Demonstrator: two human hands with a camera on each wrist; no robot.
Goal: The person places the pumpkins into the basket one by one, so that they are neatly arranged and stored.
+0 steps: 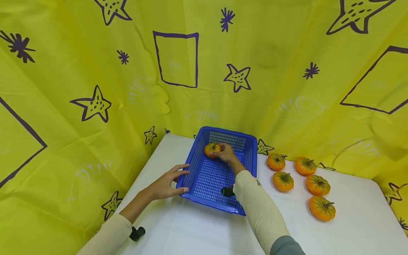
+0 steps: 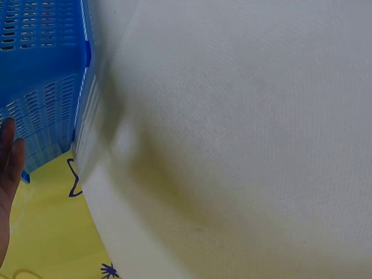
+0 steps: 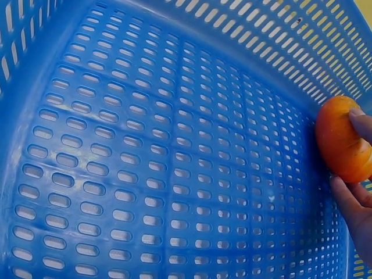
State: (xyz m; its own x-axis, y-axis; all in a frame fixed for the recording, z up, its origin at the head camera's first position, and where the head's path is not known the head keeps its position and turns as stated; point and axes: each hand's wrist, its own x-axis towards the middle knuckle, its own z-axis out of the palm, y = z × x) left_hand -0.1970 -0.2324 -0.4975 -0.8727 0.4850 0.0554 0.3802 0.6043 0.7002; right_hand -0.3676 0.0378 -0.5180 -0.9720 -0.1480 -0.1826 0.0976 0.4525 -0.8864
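Note:
Inside the blue plastic basket (image 1: pixel 204 203), near its far left corner, my right hand (image 1: pixel 227 154) grips a small orange pumpkin (image 1: pixel 211 150). The right wrist view shows the pumpkin (image 3: pixel 343 139) between thumb and fingers, close to the slotted basket wall. No other pumpkin lies on the part of the basket floor that shows. My left hand (image 1: pixel 167 182) is at the basket's left side, fingers spread and fairly straight, fingertips right at the rim. In the left wrist view only part of that hand (image 2: pixel 9 174) shows, beside the basket wall (image 2: pixel 49 110).
Several orange pumpkins (image 1: pixel 318 185) stand on the white table (image 1: pixel 357 209) to the right of the basket. A yellow curtain (image 1: pixel 204 106) with dark star drawings hangs behind and left of the table. Black wrist cameras (image 1: pixel 137 233) sit near both sleeves.

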